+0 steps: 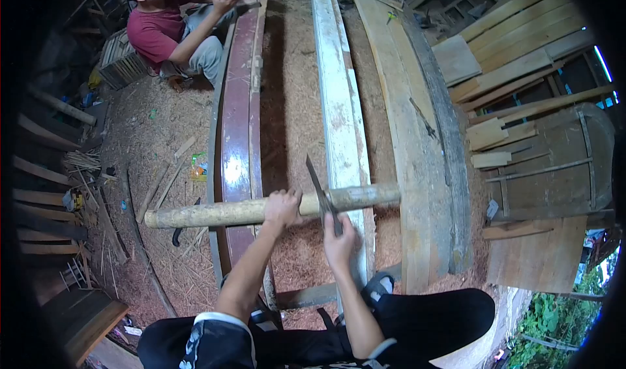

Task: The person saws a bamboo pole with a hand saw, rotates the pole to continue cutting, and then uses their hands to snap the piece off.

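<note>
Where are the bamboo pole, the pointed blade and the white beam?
Bamboo pole (pixel 208 214): head view, its left stretch.
Pointed blade (pixel 315 175): head view, upper half.
White beam (pixel 339 102): head view, top face.

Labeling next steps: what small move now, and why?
Probably draw the blade lightly along its length with the right hand: it crosses the pole, the left hand grips the pole close by, and the pole spans the red board and white board.
</note>
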Action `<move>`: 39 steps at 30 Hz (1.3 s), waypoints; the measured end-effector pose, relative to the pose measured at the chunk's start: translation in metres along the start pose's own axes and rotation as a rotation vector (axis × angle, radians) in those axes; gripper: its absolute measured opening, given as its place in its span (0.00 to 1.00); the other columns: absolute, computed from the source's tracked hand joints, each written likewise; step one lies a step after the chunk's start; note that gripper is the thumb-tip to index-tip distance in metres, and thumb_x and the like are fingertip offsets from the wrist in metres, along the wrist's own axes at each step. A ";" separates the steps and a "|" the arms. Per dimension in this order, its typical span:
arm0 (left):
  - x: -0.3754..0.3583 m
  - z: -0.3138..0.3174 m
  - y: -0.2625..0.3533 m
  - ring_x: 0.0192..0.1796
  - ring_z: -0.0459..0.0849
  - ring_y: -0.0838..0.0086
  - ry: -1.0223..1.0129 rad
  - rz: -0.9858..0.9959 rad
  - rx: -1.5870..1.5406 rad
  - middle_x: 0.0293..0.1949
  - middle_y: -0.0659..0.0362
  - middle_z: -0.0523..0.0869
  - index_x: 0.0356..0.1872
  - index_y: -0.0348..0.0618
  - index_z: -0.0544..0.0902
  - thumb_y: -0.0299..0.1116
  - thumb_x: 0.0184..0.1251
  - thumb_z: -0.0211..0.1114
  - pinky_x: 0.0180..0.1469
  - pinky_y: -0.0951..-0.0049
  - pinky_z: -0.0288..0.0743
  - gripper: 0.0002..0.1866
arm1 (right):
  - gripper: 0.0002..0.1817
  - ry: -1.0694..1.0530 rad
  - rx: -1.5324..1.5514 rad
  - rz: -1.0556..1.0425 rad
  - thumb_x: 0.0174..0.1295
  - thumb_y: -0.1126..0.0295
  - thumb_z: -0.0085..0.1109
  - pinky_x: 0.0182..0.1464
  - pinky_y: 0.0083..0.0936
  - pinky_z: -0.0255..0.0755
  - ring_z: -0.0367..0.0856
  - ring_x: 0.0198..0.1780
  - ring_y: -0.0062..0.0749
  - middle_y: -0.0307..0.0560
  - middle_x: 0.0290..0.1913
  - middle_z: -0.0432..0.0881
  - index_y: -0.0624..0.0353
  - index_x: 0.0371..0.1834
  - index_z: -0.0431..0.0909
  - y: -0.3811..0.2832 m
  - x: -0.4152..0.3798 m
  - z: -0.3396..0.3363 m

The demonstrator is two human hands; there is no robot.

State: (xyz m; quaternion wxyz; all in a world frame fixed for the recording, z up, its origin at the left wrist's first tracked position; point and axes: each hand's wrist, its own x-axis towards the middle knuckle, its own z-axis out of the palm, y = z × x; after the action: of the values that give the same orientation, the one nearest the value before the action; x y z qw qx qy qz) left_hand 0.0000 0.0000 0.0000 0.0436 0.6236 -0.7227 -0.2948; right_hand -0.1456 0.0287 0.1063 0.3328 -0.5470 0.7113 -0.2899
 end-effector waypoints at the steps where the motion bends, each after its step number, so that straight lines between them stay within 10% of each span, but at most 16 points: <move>1: -0.003 -0.002 -0.003 0.45 0.88 0.58 -0.008 0.001 -0.043 0.41 0.53 0.87 0.48 0.46 0.77 0.58 0.44 0.76 0.49 0.61 0.81 0.35 | 0.20 0.010 -0.014 -0.009 0.69 0.56 0.63 0.30 0.24 0.59 0.63 0.27 0.17 0.35 0.20 0.68 0.60 0.27 0.72 -0.007 0.004 0.007; 7: 0.026 -0.057 -0.125 0.44 0.88 0.59 0.229 0.018 0.250 0.39 0.53 0.87 0.46 0.44 0.77 0.57 0.42 0.77 0.46 0.61 0.80 0.34 | 0.20 0.009 0.187 -0.082 0.71 0.59 0.62 0.31 0.27 0.61 0.63 0.27 0.19 0.35 0.22 0.66 0.62 0.27 0.70 -0.043 0.005 0.098; 25: 0.016 -0.047 -0.118 0.46 0.86 0.63 0.225 -0.037 0.293 0.42 0.55 0.86 0.56 0.44 0.76 0.52 0.39 0.81 0.49 0.64 0.77 0.41 | 0.17 -0.018 0.297 0.131 0.69 0.60 0.63 0.36 0.26 0.69 0.72 0.29 0.24 0.42 0.25 0.77 0.64 0.31 0.76 -0.029 -0.009 0.084; 29: 0.011 -0.035 -0.121 0.44 0.84 0.64 0.305 -0.008 0.297 0.40 0.58 0.84 0.47 0.46 0.76 0.48 0.38 0.81 0.49 0.63 0.76 0.34 | 0.19 0.136 0.106 -0.208 0.71 0.60 0.60 0.29 0.26 0.66 0.72 0.24 0.19 0.37 0.21 0.73 0.63 0.28 0.74 -0.032 0.011 0.105; 37: 0.007 -0.035 -0.118 0.44 0.85 0.62 0.286 0.012 0.291 0.39 0.56 0.84 0.45 0.45 0.76 0.50 0.40 0.80 0.48 0.62 0.77 0.32 | 0.18 0.014 0.104 -0.149 0.70 0.60 0.62 0.33 0.23 0.64 0.69 0.29 0.18 0.38 0.24 0.75 0.63 0.29 0.74 -0.035 -0.017 0.076; 39: 0.010 -0.041 -0.119 0.46 0.86 0.61 0.253 -0.001 0.252 0.41 0.55 0.85 0.47 0.44 0.76 0.51 0.41 0.79 0.50 0.62 0.78 0.34 | 0.18 -0.062 0.074 -0.034 0.69 0.58 0.63 0.38 0.34 0.70 0.76 0.30 0.36 0.53 0.26 0.77 0.65 0.34 0.76 -0.042 -0.029 0.064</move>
State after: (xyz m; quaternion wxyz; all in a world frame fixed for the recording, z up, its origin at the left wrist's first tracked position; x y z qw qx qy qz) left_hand 0.1194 -0.0303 -0.0261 0.0558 0.6565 -0.7425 -0.1210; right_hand -0.0649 0.0436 0.1043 0.3697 -0.5553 0.6800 -0.3045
